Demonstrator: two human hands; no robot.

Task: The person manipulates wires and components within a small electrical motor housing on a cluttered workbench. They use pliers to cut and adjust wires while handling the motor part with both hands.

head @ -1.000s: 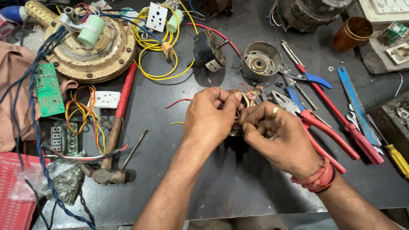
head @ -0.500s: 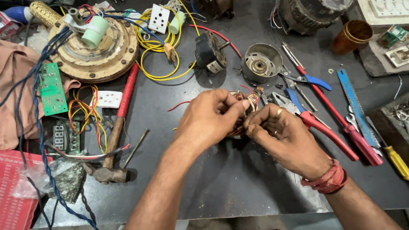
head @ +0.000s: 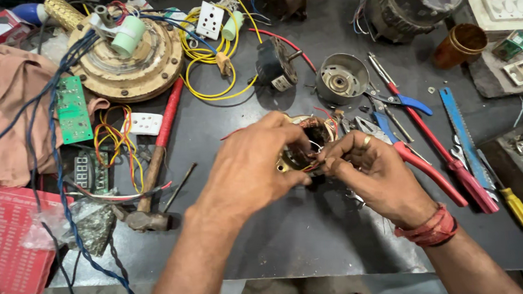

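Observation:
Over the middle of the dark workbench (head: 314,234), both my hands hold a small motor stator (head: 309,140) with copper windings and thin red and white wires. My left hand (head: 256,165) wraps around its left side and hides much of it. My right hand (head: 373,171), with a ring and a red thread band at the wrist, pinches the wires at the stator's right edge. The stator is lifted slightly above the bench.
A hammer (head: 155,164) with a red handle lies left of my hands. Red and blue pliers (head: 420,156), a blue saw blade (head: 464,136) and a yellow screwdriver (head: 518,208) lie right. A fan motor (head: 125,58), yellow wires (head: 210,78), a metal motor cap (head: 341,77) and a green circuit board (head: 71,109) sit behind.
My hands have stayed together on the stator. The fingers have shifted slightly on its wires and the view has moved a little closer.

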